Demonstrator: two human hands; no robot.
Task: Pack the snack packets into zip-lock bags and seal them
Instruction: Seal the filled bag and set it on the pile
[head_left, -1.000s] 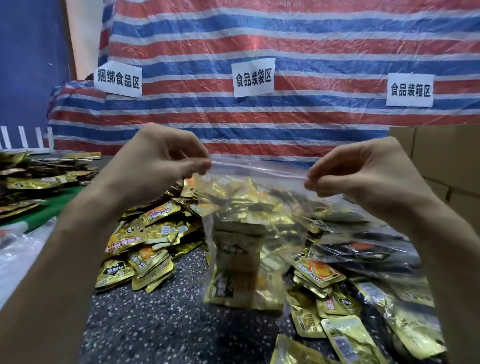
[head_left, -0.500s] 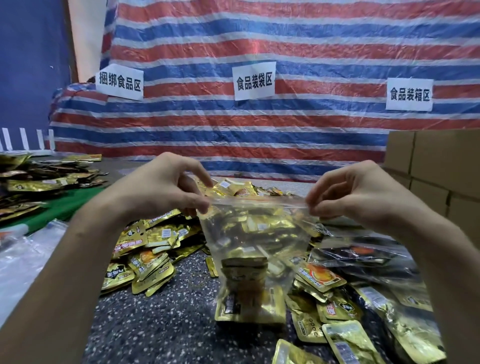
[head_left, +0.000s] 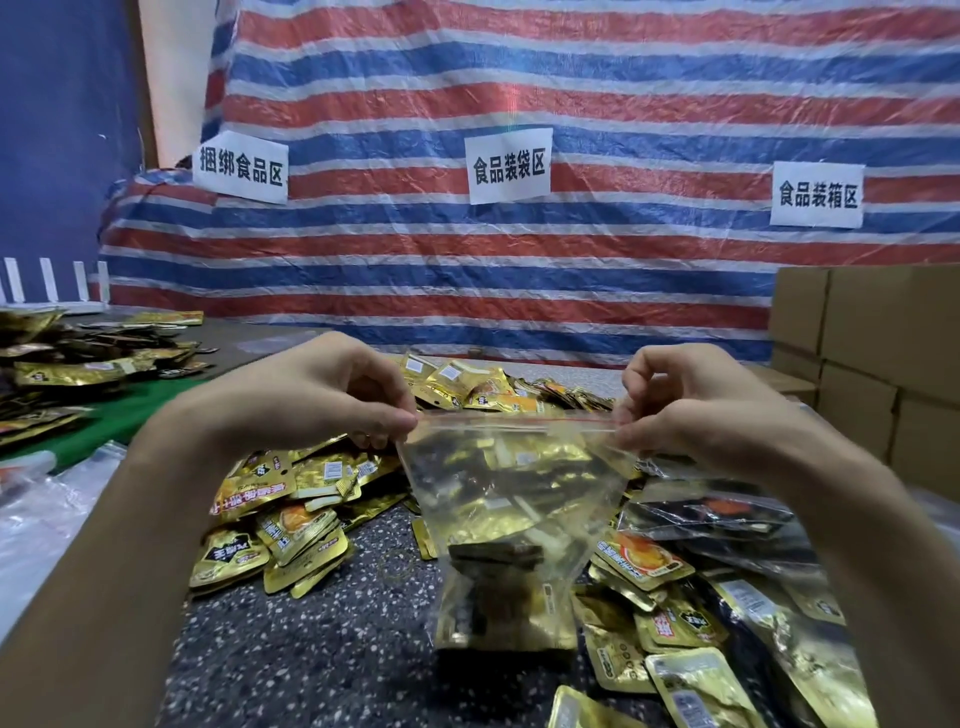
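Zip-lock bag (head_left: 511, 499): filled with gold snack packets (head_left: 498, 613), hanging above speckled table (head_left: 322, 649). Soft, slippery, bottom-heavy. Left hand (head_left: 311, 400) and right hand (head_left: 691, 410) pinch 2 top corners; grip along seal.

The zip-lock bag (head_left: 514, 488) hung at the centre of the frame, its top corners pinched by the left hand (head_left: 311, 400) and the right hand (head_left: 696, 410), with snack packets (head_left: 498, 613) inside it. Loose packets (head_left: 280, 519) lay on the surface (head_left: 322, 649) to its left, right and behind. Cardboard boxes (head_left: 878, 353) stood at the right edge.
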